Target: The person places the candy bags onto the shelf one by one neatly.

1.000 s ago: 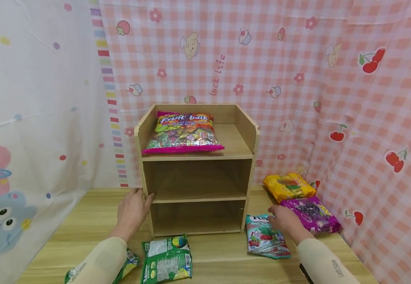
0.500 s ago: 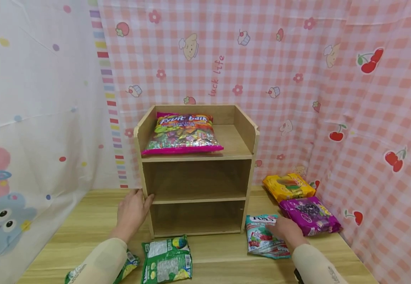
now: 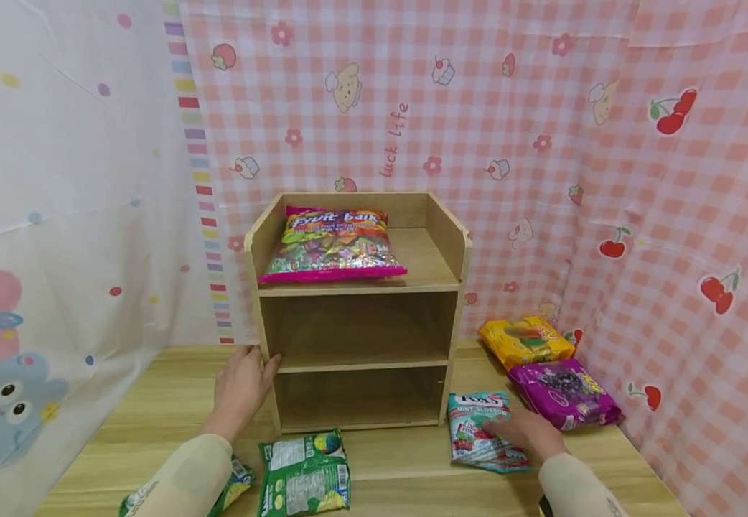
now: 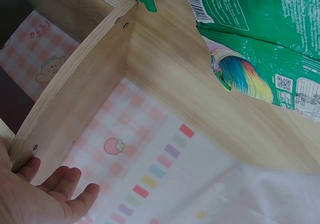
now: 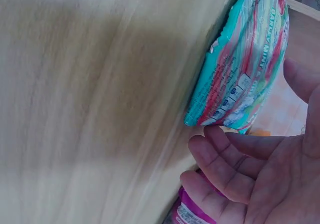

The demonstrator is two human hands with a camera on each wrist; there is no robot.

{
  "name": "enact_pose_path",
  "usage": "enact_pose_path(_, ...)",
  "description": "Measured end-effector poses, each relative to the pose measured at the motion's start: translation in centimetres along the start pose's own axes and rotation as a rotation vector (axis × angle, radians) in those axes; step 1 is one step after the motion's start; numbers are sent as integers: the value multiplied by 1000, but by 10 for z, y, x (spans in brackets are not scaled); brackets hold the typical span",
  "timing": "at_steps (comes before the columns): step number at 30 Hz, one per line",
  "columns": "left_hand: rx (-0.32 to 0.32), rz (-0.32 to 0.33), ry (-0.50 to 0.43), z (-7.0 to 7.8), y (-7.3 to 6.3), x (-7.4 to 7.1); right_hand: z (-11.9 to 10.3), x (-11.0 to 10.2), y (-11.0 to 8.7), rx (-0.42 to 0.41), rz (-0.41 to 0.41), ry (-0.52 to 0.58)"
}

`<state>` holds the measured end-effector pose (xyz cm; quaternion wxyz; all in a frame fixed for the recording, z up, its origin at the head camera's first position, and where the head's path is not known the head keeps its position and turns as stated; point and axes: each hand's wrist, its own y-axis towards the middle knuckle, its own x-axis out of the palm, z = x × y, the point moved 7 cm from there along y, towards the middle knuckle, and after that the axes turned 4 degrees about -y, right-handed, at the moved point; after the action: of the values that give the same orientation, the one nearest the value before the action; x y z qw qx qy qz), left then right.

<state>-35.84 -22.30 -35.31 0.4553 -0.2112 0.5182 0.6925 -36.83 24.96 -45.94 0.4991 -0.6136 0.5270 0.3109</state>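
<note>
My left hand (image 3: 240,388) holds the left side panel of a small wooden shelf (image 3: 364,368), thumb on the inner side of its front edge. In the left wrist view the fingers (image 4: 60,181) lie along the panel's outer face. A teal bag of mint candy (image 3: 474,427) lies flat just right of the shelf. Over the bag's right side is my right hand (image 3: 532,434). In the right wrist view its fingers are loosely bent beside the candy bag (image 5: 245,73), thumb apart, not gripping it. A fruit candy bag (image 3: 335,248) lies on the shelf's top level.
Purple (image 3: 564,393) and yellow (image 3: 524,339) candy bags lie at the right by the checked curtain (image 3: 690,215). Two green bags, one in front of the shelf (image 3: 305,474) and one partly under the left sleeve (image 3: 237,482), lie on the wooden table (image 3: 400,481).
My right hand has come down and nearer, from the mint candy bag's upper right corner to its lower right side. The left hand stays at the shelf panel; the bags have not visibly moved.
</note>
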Motion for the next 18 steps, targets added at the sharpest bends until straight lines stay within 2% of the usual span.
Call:
enact_pose_path(9, -13, -14, -5, -1, -1, 1, 3, 9, 3, 41, 26, -26)
enact_pose_path(18, -14, -7, -9, 0, -1, 0, 5, 8, 5, 50, 71, 25)
